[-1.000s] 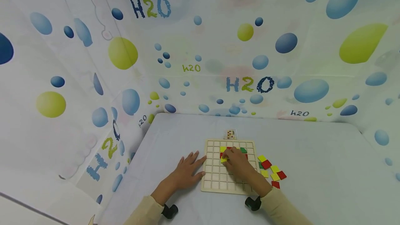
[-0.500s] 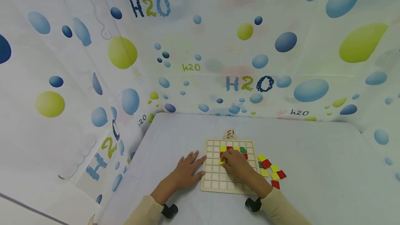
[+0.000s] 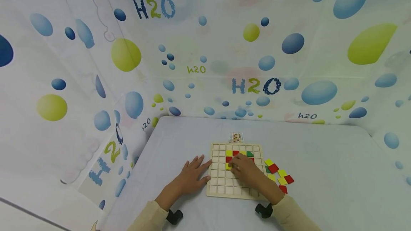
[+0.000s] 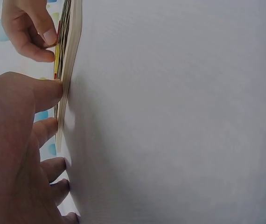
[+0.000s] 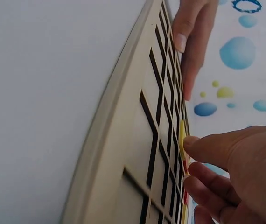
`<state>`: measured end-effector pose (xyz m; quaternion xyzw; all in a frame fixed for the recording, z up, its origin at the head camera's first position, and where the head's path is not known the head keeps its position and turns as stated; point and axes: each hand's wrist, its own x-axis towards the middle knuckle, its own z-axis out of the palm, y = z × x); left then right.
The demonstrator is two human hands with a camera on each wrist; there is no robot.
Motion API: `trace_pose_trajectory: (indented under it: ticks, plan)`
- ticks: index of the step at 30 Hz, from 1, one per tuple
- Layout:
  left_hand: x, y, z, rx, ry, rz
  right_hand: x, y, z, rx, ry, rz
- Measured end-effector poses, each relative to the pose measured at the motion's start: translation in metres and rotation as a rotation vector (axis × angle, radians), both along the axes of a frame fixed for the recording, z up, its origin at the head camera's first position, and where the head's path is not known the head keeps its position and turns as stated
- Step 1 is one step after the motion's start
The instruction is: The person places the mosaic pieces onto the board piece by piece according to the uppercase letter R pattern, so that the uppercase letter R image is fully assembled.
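A wooden grid board (image 3: 220,189) lies on the white table. My left hand (image 3: 192,175) lies spread at its left side, thumb and index fingertip touching the edge. Over the board's middle is my right hand (image 3: 246,169), fingers bent. Its thumb touches a yellow square tile (image 5: 182,140) in the right wrist view, with the other fingertips close to the board and not pinching the tile. In the head view that yellow tile (image 3: 228,166) sits below a red tile (image 3: 229,159) in the same column. A green piece (image 3: 250,154) with a rounded corner sits in the top row; my right hand hides some cells.
Loose yellow, red and green tiles, such as a red one (image 3: 273,168), lie right of the board. A small printed pattern card (image 3: 236,137) lies beyond its far edge. A patterned curtain (image 3: 205,45) hangs behind the table.
The yellow tile has shifted left and slightly nearer, into a cell below the red tile. My right hand has drawn a little to the right off it; my left hand stays put.
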<state>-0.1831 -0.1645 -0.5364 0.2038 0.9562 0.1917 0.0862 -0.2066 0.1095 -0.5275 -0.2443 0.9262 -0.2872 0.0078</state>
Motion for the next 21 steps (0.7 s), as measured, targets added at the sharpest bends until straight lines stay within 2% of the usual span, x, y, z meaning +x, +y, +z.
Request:
trace_pose_trajectory:
  ticks: [5,11,18,21]
  plan:
    - [-0.001,-0.001,-0.002,-0.001,0.011,-0.005,0.004,0.019,0.003,-0.015,-0.018,-0.076]
    - [-0.002,-0.001,-0.005,-0.012,0.027,-0.003,0.007,0.052,0.012,-0.002,-0.06,-0.228]
    - [-0.001,-0.001,-0.005,-0.014,0.021,-0.002,0.011,0.091,0.011,0.078,-0.067,-0.391]
    - [-0.001,0.0,-0.005,-0.016,0.018,-0.003,0.013,0.104,0.007,0.114,-0.099,-0.407]
